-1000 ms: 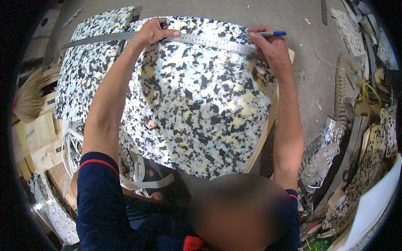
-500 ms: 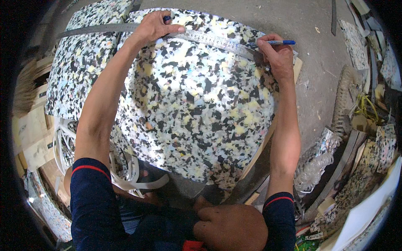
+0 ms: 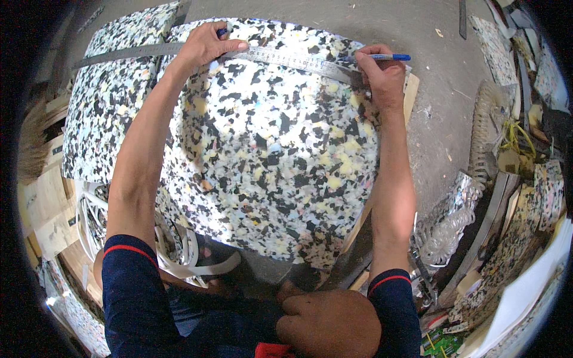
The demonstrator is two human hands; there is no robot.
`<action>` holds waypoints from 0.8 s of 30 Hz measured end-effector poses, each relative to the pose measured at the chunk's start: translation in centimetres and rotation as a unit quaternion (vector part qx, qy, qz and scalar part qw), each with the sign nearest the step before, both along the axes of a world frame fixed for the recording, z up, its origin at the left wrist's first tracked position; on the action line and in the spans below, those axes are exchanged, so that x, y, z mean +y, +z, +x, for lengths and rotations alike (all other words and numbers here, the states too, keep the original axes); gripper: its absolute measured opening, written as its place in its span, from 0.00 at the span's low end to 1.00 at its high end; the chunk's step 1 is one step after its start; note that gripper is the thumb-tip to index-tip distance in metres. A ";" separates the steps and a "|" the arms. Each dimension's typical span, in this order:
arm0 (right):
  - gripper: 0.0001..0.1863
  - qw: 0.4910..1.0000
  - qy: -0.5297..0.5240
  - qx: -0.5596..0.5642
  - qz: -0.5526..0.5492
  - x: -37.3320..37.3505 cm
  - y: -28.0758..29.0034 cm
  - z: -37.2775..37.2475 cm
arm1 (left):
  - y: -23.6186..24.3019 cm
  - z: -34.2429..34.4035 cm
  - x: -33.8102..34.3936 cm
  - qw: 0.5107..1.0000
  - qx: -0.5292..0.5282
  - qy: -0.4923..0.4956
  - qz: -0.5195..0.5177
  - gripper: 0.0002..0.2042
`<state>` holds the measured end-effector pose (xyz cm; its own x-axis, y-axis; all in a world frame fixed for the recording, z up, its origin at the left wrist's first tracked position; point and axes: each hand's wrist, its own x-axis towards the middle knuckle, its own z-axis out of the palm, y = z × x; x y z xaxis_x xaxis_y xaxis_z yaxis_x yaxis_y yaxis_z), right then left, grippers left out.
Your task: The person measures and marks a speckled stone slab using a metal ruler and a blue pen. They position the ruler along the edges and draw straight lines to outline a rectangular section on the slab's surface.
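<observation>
A long steel ruler (image 3: 286, 59) lies across the far part of a thick speckled foam sheet (image 3: 268, 155) in white, black and yellow. My left hand (image 3: 209, 46) presses the ruler down, its thumb stretched along it and its other fingers curled. A small dark-blue piece (image 3: 222, 31), perhaps a pen cap, shows at those fingers. Near the ruler's right end, my right hand (image 3: 382, 71) pinches a blue pen (image 3: 394, 57), held almost flat. The pen's tip points left, close to the ruler's far edge.
Another speckled foam piece (image 3: 113, 113) adjoins on the left, under the ruler's other end. White tubing (image 3: 185, 256) hangs near my left arm. A coiled clear hose (image 3: 480, 131), wood strips and foam offcuts (image 3: 495, 256) crowd the right side. A brush (image 3: 34, 143) stands far left.
The whole view has shifted a little, so the sheet and both hands appear slightly farther left. Both hands keep their holds, with the pen still by the ruler.
</observation>
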<state>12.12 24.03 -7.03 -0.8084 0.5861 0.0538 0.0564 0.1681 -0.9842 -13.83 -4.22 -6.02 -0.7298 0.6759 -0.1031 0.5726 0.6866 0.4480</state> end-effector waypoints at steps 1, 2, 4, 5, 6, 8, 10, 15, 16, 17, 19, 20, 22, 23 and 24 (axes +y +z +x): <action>0.11 1.000 0.002 0.002 0.009 0.0 0.1 0.0 | 0.0 0.3 0.0 1.000 -0.003 0.006 0.010 0.36; 0.11 1.000 0.001 -0.003 0.023 0.0 0.2 0.1 | 0.1 0.4 0.1 1.000 -0.010 0.003 0.011 0.37; 0.11 1.000 -0.001 -0.018 0.026 -0.1 0.5 0.4 | 0.1 0.9 0.0 1.000 0.005 0.012 0.009 0.37; 0.11 0.999 -0.002 -0.025 0.027 -0.2 0.7 0.5 | 0.1 0.9 -0.1 1.000 0.012 0.017 0.008 0.37; 0.11 1.000 -0.001 -0.011 0.019 -0.3 0.7 0.4 | 0.0 0.8 -0.2 1.000 0.014 0.014 0.009 0.37; 0.12 1.000 -0.001 0.015 0.005 -0.4 0.6 0.5 | 0.2 1.1 0.0 1.000 0.018 0.022 -0.013 0.37; 0.12 1.000 -0.005 0.020 0.010 -0.6 0.6 0.4 | 0.3 1.1 -0.1 0.999 0.026 0.026 -0.022 0.36; 0.14 0.999 -0.007 0.036 -0.004 -0.6 0.2 0.6 | 0.3 1.3 -0.3 0.999 0.015 0.016 0.023 0.33; 0.14 0.999 -0.006 0.036 0.009 -0.7 0.2 0.6 | 0.6 1.4 -0.4 1.000 0.012 0.016 0.016 0.33; 0.13 0.999 -0.005 0.035 0.022 -0.7 0.1 0.7 | 0.9 1.5 -0.4 1.000 0.010 0.017 0.008 0.33; 0.12 0.999 -0.004 0.032 0.024 -1.0 0.3 0.9 | 1.3 1.7 -0.3 1.000 0.008 0.020 -0.014 0.33; 0.12 0.999 -0.005 0.031 0.012 -1.1 0.5 1.1 | 1.5 1.7 -0.2 0.999 -0.003 0.023 -0.031 0.33; 0.11 0.999 -0.006 0.037 -0.011 -1.2 0.6 1.2 | 1.6 1.9 0.1 0.998 -0.006 0.034 -0.043 0.33; 0.10 0.999 -0.007 0.044 -0.021 -1.2 0.4 1.2 | 1.6 2.0 0.2 0.998 0.002 0.042 -0.039 0.32; 0.10 0.998 -0.010 0.052 -0.032 -1.3 0.0 1.2 | 1.7 2.1 0.2 0.998 0.010 0.047 -0.035 0.31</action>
